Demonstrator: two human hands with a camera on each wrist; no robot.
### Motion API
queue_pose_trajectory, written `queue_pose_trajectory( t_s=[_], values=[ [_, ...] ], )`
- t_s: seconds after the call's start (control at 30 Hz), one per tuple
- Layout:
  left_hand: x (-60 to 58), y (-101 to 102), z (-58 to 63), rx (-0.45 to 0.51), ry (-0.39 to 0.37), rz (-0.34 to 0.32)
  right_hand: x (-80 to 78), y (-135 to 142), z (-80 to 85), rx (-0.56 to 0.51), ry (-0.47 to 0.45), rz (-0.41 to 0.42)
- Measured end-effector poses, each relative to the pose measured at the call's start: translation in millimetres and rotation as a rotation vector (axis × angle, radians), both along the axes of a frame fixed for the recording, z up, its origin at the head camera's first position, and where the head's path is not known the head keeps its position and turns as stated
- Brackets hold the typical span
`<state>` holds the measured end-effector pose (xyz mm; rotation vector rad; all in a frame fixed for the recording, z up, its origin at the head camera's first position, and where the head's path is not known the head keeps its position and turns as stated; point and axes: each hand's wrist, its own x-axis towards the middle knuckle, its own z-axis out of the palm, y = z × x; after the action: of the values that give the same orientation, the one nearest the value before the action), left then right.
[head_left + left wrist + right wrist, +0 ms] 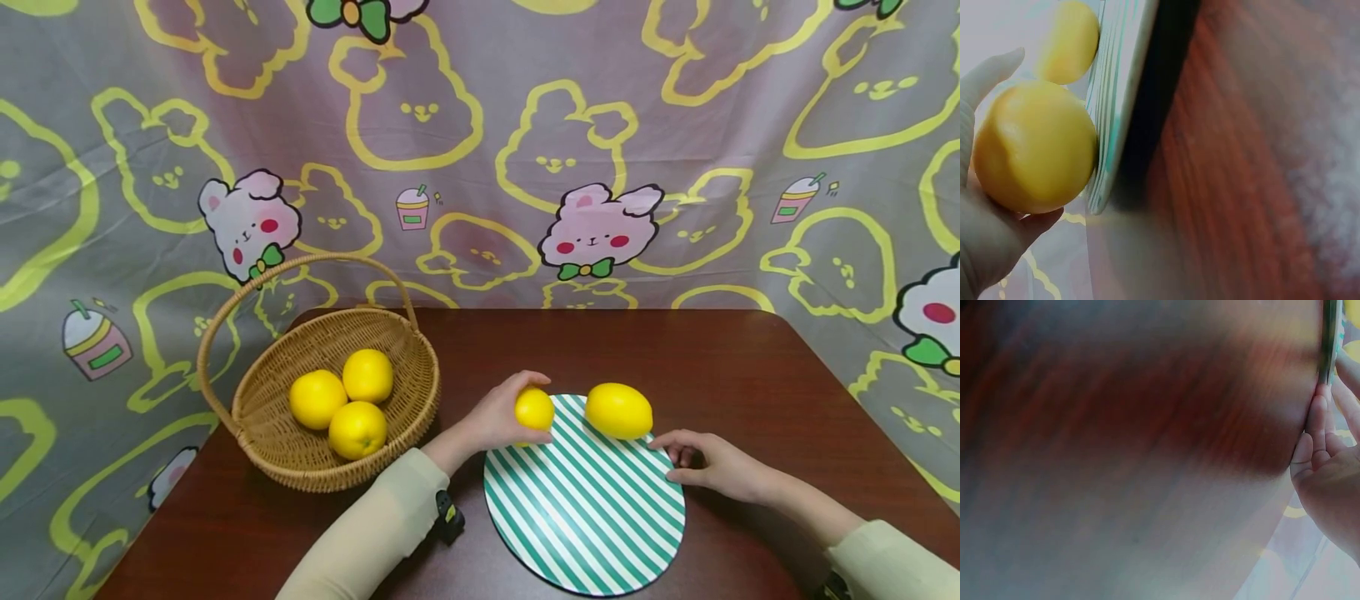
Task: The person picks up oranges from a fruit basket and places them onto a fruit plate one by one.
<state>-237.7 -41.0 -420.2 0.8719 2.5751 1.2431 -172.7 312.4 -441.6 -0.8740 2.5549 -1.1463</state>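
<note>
My left hand [501,417] grips a round yellow fruit [534,409] between thumb and fingers, at the upper left rim of a round green-and-white striped board [585,508]. In the left wrist view that fruit [1038,147] sits close against the board's striped face. A longer, oval yellow fruit [618,411], lemon-like in outline, lies on the far right part of the board. My right hand [712,467] rests at the board's right rim, index fingertip and thumb right at the edge, the other fingers loosely bent with nothing visible in them.
A wicker basket [258,392] with a tall arched handle stands on the left, tipped toward me. Inside lie three round yellow fruits [367,377]. Everything stands on a dark reddish-brown wooden table [757,375], and a patterned cloth [480,108] hangs behind it.
</note>
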Motion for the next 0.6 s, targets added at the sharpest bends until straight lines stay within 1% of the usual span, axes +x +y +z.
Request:
queue_pose_trajectory(
  t_s=[0.1, 0.27, 0.47, 0.6],
  values=[
    [1.0, 0.4, 2.1, 0.004, 0.004, 0.016, 0.6, 0.1, 0.6, 0.0, 0.0, 0.002],
    [4.4, 0.4, 8.2, 0.006, 0.036, 0.034, 0.5, -0.3, 1.0, -0.001, -0.011, 0.0],
    [8.9, -2.0, 17.6, 0.025, 0.105, 0.012, 1.2, -1.1, 1.9, -0.002, -0.022, -0.004],
    [13.0, -4.2, 24.8, 0.036, 0.126, 0.005, 1.5, -1.6, 1.9, -0.001, -0.026, -0.007]
  ],
)
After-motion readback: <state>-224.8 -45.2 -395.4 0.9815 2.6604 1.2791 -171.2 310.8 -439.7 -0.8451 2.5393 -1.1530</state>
